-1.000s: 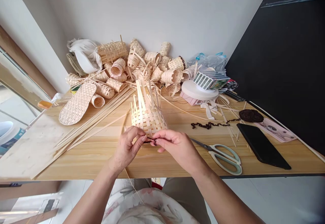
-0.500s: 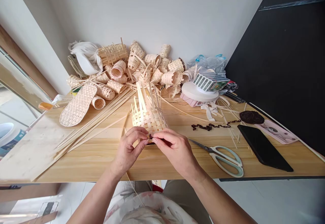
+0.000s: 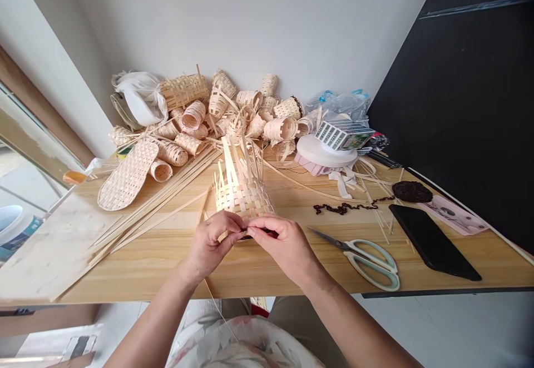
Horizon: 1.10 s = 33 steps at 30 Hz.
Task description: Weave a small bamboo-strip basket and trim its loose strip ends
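Observation:
A woven bamboo-strip basket (image 3: 244,197) lies on its side on the table, its loose strip ends fanning out toward the back. At its near end, my left hand (image 3: 214,241) pinches a dark brown cord-like trim (image 3: 245,235) between thumb and forefinger. My right hand (image 3: 287,248) meets it there, thumb and fingers pressed on the same dark trim. The fingertips of both hands touch or nearly touch, and they cover most of the trim and the basket's near edge. A thin strip (image 3: 214,298) hangs from beside my left hand over the table's front edge.
Scissors (image 3: 371,259) with pale handles lie right of my right hand, beside a black phone (image 3: 434,240). Dark braided trim (image 3: 346,207) runs to a brown coil (image 3: 412,192). Long bamboo strips (image 3: 158,204) lie on the left. Several woven baskets (image 3: 192,115) are heaped against the wall.
My fingertips have shifted slightly on the dark trim, and more of it shows below my right fingers. The basket stays in place; the whole view has moved a little.

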### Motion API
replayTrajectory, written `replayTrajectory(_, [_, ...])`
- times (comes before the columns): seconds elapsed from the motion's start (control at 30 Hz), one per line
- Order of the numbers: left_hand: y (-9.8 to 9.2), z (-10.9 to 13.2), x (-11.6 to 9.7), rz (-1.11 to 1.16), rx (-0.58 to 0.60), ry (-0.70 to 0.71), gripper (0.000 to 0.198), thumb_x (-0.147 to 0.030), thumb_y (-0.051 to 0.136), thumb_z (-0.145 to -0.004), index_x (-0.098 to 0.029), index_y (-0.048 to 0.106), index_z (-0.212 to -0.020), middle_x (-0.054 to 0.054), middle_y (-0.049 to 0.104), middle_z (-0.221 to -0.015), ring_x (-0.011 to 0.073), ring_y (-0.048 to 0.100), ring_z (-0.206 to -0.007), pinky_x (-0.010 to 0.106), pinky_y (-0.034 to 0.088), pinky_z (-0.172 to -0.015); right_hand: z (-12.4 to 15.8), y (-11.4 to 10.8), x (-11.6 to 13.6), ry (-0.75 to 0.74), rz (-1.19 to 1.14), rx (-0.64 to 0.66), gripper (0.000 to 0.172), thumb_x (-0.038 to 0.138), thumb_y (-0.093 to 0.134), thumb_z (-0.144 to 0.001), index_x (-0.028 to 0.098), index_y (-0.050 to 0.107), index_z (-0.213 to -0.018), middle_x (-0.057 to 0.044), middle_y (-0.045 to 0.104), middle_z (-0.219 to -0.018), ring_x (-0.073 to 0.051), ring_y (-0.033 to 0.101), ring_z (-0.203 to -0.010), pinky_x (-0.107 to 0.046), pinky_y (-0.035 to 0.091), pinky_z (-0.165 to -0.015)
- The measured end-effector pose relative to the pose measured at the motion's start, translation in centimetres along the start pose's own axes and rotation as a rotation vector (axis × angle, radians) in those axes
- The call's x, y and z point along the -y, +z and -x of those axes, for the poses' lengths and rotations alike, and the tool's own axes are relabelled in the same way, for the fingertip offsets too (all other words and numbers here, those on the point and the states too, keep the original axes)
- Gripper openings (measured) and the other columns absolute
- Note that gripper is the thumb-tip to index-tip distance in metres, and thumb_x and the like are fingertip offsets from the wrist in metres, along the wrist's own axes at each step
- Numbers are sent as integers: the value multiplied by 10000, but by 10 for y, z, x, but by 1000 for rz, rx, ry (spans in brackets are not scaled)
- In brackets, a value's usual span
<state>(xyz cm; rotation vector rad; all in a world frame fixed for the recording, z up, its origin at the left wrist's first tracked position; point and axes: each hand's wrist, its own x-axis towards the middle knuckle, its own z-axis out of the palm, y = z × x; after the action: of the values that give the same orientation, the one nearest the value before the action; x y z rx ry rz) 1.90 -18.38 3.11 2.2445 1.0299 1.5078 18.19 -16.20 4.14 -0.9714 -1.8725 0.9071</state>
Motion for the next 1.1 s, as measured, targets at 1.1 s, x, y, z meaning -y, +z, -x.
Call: replayTrajectory(1.1, [6, -3, 3, -247, 26, 178, 245, -277, 579, -817, -115, 582, -1001, 77, 595, -821, 145, 580, -758, 247, 535, -652, -1, 1, 11, 299, -168, 73, 239, 348, 562, -717, 166, 714, -689, -8, 665, -639, -177, 605, -660, -264, 456, -614])
